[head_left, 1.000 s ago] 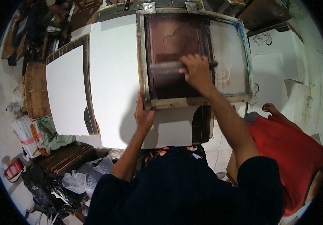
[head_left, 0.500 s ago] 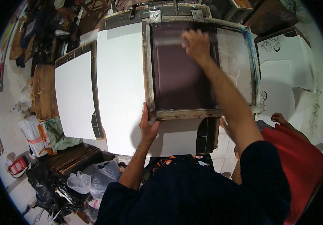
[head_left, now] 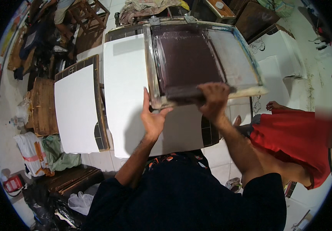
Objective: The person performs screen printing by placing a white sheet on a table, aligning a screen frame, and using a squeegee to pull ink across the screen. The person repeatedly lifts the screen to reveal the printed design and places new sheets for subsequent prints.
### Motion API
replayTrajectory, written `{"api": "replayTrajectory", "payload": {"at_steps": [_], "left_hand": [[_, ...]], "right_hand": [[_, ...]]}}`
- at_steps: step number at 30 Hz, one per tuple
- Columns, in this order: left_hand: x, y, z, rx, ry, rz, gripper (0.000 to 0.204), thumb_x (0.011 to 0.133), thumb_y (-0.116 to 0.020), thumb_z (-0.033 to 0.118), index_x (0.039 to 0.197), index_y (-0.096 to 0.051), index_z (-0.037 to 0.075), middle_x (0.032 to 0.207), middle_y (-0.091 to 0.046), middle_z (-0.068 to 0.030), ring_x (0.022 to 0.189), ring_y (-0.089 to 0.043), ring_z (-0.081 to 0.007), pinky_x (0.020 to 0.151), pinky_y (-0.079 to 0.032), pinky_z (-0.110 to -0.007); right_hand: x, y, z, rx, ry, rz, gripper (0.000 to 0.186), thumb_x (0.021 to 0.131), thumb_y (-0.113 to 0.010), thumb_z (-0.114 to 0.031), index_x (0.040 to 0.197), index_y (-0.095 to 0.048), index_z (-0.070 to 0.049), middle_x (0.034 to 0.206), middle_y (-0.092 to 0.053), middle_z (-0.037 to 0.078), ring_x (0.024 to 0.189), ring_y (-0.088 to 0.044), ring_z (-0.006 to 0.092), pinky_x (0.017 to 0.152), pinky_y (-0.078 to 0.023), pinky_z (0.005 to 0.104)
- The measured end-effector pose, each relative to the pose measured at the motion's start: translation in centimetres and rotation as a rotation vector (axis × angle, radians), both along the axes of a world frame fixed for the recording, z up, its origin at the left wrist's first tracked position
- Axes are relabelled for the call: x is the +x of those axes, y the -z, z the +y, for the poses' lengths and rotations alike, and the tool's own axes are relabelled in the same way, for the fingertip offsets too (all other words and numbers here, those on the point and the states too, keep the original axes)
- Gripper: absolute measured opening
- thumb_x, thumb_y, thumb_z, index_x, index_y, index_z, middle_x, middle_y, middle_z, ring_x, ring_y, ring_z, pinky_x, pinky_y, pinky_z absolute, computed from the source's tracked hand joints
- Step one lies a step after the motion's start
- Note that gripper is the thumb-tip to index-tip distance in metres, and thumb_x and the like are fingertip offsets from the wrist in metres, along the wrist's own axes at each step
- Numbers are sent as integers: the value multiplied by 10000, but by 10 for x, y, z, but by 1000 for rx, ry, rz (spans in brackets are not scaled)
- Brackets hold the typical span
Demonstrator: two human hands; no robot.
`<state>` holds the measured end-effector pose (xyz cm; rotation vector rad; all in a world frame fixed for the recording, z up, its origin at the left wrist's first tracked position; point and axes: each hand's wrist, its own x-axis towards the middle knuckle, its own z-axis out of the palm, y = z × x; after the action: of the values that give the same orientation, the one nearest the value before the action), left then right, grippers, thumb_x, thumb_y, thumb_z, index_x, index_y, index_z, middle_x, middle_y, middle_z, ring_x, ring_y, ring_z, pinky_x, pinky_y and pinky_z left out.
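A wooden-framed printing screen (head_left: 247, 50) coated in dark brown ink lies over a large white sheet (head_left: 125, 77) on the tiled table. My right hand (head_left: 212, 101) grips a squeegee (head_left: 183, 92) at the near end of the screen's mesh. My left hand (head_left: 153, 117) is pressed against the frame's near left corner, fingers spread around the wood. The squeegee blade is partly hidden under my right hand.
A second white sheet (head_left: 75, 109) lies on a tiled board to the left. A person in a red garment (head_left: 295, 134) sits at the right. More white sheets (head_left: 279, 50) lie at the far right. Bags (head_left: 31, 152) and wooden boards (head_left: 69, 179) crowd the floor at left.
My right hand went from the near edge to the far end of the screen, then pulled the squeegee back to the near edge. My left hand stayed on the frame corner.
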<state>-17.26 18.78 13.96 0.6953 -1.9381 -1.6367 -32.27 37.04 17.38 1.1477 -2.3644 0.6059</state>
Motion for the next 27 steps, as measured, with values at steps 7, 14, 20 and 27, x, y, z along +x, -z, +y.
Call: {"api": "replayTrajectory", "payload": {"at_steps": [7, 14, 20, 27], "left_hand": [[-71, -116, -81, -321, 31, 380, 883, 900, -824, 141, 1578, -295, -61, 1215, -727, -208, 1070, -729, -220, 907, -580, -343], [31, 54, -268, -356, -266, 10, 543, 1087, -534, 341, 1509, -484, 2, 1358, -649, -227, 1241, -637, -307, 1062, -483, -371], [259, 237, -282, -309, -339, -1218, 723, 1011, -576, 540, 1547, -451, 71, 1597, -378, -292, 1479, -374, -448, 1161, -388, -566], [361, 301, -230, -381, -273, -1331, 971, 848, -838, 335, 1636, -276, 415, 1713, -183, -206, 1571, -178, -418, 1207, -269, -606]], "right_hand": [[-107, -177, -59, 10, 101, 227, 601, 775, -804, -625, 1131, -733, -146, 1104, -733, 48, 1038, -681, 280, 922, -460, 433], [-136, -266, -102, -83, 116, 53, 550, 790, -827, -566, 1012, -724, -73, 917, -732, 137, 884, -699, 275, 805, -525, 387], [-182, -303, -120, -4, 121, 79, 531, 850, -792, -507, 966, -700, 2, 792, -646, 72, 775, -577, 160, 736, -475, 355], [-257, -312, -108, -80, 87, 222, 566, 894, -741, -527, 1035, -717, 20, 988, -716, 139, 975, -652, 232, 869, -488, 373]]}}
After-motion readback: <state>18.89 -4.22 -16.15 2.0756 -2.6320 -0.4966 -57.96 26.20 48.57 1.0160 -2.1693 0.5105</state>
